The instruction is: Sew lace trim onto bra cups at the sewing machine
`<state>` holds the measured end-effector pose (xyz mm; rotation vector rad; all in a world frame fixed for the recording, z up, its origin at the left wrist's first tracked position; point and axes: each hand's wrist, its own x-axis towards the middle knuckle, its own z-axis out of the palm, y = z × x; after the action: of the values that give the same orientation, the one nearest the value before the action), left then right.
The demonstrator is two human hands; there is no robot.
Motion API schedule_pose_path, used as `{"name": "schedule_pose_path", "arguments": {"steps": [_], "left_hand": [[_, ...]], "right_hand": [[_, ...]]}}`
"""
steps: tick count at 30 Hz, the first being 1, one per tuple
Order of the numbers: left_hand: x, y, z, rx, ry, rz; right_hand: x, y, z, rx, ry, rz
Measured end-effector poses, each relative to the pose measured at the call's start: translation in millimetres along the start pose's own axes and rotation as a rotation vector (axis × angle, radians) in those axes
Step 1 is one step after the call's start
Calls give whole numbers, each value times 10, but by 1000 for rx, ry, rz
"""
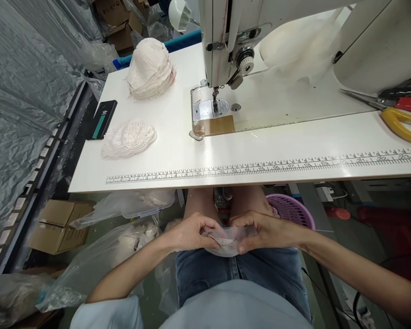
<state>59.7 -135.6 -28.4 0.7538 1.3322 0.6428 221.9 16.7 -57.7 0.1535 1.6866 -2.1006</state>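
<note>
Both hands rest over my lap, below the table's front edge. My left hand (pixel 191 233) and my right hand (pixel 260 230) pinch a small pale lace fabric piece (pixel 226 242) between them, fingers closed on its two sides. A white sewing machine (pixel 246 41) stands on the white table (pixel 294 151), its needle and presser foot (pixel 215 103) above the metal plate. A tall stack of lace pieces (pixel 150 68) sits at the back left. A flatter lace pile (pixel 129 138) lies nearer the front.
A black phone (pixel 103 119) lies at the table's left edge. Yellow and red scissors (pixel 402 116) lie at the right. A printed ruler (pixel 260 167) runs along the front edge. Below are a purple basket (pixel 291 208), plastic bags (pixel 123 205) and cardboard boxes (pixel 58 226).
</note>
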Motion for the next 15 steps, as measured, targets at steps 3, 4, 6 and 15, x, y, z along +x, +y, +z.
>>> {"name": "schedule_pose_path", "arguments": {"steps": [3,4,6,15], "left_hand": [[-8,-4,-11,51,33,23],[-12,-10,-17,61,45,18],[-12,-31,-24,59,50,4],[41,-119,5,-10,86,-22]], "right_hand": [[5,7,11,-17,31,-14],[-6,14,7,-26,36,-18],[-35,27,-3,-40,38,-11],[-1,-4,78,-141,111,-3]]}}
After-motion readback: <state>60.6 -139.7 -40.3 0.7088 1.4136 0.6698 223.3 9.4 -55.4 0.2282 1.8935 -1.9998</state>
